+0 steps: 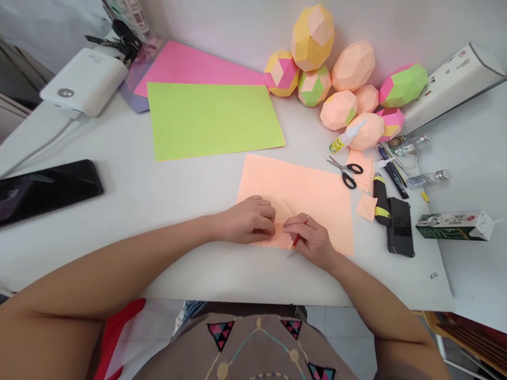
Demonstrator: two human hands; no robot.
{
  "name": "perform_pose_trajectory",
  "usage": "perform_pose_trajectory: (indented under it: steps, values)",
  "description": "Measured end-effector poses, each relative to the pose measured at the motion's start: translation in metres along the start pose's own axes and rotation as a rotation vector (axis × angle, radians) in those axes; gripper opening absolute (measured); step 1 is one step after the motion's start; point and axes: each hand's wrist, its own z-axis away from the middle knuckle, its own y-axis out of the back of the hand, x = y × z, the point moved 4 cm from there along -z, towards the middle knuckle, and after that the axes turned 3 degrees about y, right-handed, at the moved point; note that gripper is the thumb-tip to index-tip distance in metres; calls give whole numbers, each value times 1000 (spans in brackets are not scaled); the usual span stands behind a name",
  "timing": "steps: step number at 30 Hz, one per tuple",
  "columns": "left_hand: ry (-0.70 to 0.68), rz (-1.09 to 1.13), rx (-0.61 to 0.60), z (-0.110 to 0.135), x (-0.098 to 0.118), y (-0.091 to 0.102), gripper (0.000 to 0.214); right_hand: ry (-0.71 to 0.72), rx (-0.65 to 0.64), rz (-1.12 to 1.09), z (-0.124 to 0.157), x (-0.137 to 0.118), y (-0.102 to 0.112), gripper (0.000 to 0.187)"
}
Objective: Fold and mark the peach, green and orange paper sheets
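A sheet of peach paper (320, 200) lies near the front edge of the desk, under both hands. My left hand (255, 219) is closed, its fingers curled down on a small piece of peach paper (277, 235) that rests on the sheet. From the right, my right hand (312, 240) meets it, thumb and fingers pinched close to the same small piece. A slim red pen (296, 241) is held in the right hand, slanting down toward the desk edge. The fingertips partly hide the small piece, so its exact shape cannot be made out.
Behind lie green paper (214, 119) and pink paper (198, 68). Several faceted paper eggs (352, 66) stand at the back right. Scissors (346, 170), a glue bottle (346, 138), a box cutter (381, 200) and a phone (400, 227) sit right; a power bank (85, 79) is left.
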Motion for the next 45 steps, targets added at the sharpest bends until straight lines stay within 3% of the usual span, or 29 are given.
perform_pose_trajectory:
  steps: [13,45]
  values:
    - [11,7,0,0,1,1,26,-50,-32,-11,1,0,1,44]
    - [-17,-15,32,0,2,2,26,2,-32,4,-1,-3,0,43]
